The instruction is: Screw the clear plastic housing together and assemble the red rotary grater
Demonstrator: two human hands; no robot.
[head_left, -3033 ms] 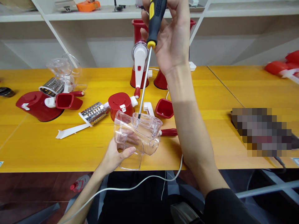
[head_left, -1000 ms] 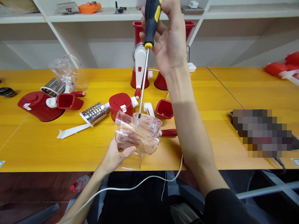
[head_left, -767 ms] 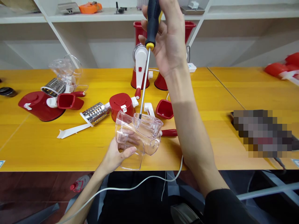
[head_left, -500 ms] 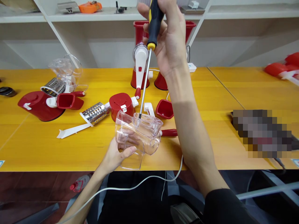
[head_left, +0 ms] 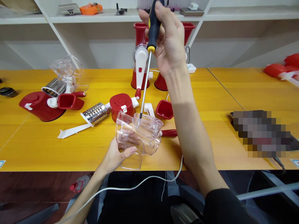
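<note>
One clear housing [head_left: 147, 140] in left hand [head_left: 115, 156], below right hand [head_left: 171, 45] with screwdriver [head_left: 153, 35]

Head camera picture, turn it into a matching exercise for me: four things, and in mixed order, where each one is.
Things:
1. screwdriver
2. clear plastic housing
3. orange object
4. red-capped bottle

Places:
A. on the white shelf
B. in the right hand
C. lower in view than the near edge of the table
D. in the left hand

Pairs: 1-B, 2-D, 3-A, 4-C
</note>
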